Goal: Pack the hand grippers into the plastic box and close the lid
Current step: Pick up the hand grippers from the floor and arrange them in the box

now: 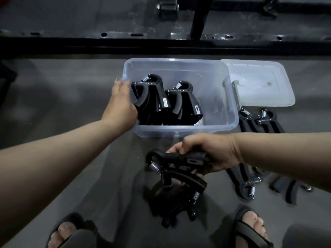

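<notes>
The left hand (121, 104) grips the box (179, 60) by its left wall (two grippers (155, 97) inside); the right hand (207, 151) clasps a third gripper (179, 158). One lid (259, 81) lies right, four loose grippers (248, 122) on its near side.

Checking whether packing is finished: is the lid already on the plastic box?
No, the lid lies flat on the floor right of the open plastic box, which holds hand grippers.
</notes>
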`<state>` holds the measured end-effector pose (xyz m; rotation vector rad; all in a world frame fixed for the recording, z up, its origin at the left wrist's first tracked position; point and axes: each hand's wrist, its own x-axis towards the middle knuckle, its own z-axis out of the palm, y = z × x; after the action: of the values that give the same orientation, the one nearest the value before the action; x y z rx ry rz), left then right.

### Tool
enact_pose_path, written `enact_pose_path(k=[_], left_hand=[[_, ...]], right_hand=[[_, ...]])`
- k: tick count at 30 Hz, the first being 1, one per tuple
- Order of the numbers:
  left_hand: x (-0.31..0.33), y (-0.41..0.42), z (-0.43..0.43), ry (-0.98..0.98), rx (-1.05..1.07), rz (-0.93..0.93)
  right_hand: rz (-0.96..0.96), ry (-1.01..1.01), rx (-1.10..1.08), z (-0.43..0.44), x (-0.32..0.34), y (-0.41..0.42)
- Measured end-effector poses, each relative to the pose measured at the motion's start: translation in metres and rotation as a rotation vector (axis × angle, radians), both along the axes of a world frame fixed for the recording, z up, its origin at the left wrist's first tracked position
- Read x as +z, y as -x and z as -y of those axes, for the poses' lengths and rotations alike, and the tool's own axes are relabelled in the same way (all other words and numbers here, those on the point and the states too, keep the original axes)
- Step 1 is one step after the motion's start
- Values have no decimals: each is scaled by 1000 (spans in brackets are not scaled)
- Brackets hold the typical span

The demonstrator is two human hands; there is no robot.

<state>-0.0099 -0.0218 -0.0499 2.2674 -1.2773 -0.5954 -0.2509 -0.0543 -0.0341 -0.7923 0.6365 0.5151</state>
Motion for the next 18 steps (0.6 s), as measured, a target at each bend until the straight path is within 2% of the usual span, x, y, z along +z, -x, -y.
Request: enact_pose_path(k=[3, 5, 6, 8, 9, 11, 15, 18], left_hand=[[0, 0, 0, 5, -10, 5], [-1, -1, 0, 7, -12, 6], [-2, -1, 0, 4, -10, 6], [-2, -2, 0, 1, -6, 4], [-2, -2, 1, 3, -8, 1], [-3, -2, 0, 11, -15, -3], [-4, -2, 0, 21, -18, 5], [-5, -2, 1, 18, -7, 13]], right_hand=[[131, -157, -20, 31, 34, 0], [206, -170, -61, 54, 57, 1], [251, -112, -78, 63, 67, 2], [292, 139, -144, 76, 79, 1], [268, 255, -211, 83, 79, 1], [161, 364, -379, 96, 68, -3], [-153, 417, -662, 109, 32, -13], [-251, 451, -772, 116, 13, -22]])
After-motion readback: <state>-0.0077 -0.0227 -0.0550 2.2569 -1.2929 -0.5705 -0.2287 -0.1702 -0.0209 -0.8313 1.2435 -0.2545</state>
